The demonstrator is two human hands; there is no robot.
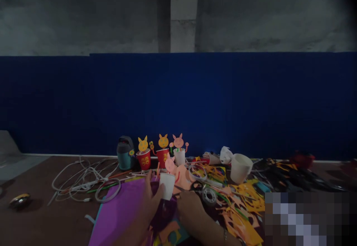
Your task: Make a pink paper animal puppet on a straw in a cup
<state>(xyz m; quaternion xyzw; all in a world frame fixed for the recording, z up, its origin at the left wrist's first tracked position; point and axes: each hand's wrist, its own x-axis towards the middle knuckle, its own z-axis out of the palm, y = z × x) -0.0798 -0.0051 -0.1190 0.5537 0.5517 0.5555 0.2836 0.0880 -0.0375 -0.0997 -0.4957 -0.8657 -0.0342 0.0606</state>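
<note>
We see a white paper cup (167, 187) with a pink paper animal head (170, 164) above its rim, its long axis near upright. It lies just right of our left hand (150, 199), the nearer one, whose thumb and fingers stand apart, thumb at the cup's wall. Our right hand (192, 210) sits lower right, fingers curled; we cannot tell what they pinch. Purple sheet material (122, 205) lies leftward.

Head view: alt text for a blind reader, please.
The left hand touches a tilted white paper cup topped by a pink paper animal head; the right hand is close by. Three similar cup figures stand behind.
</note>
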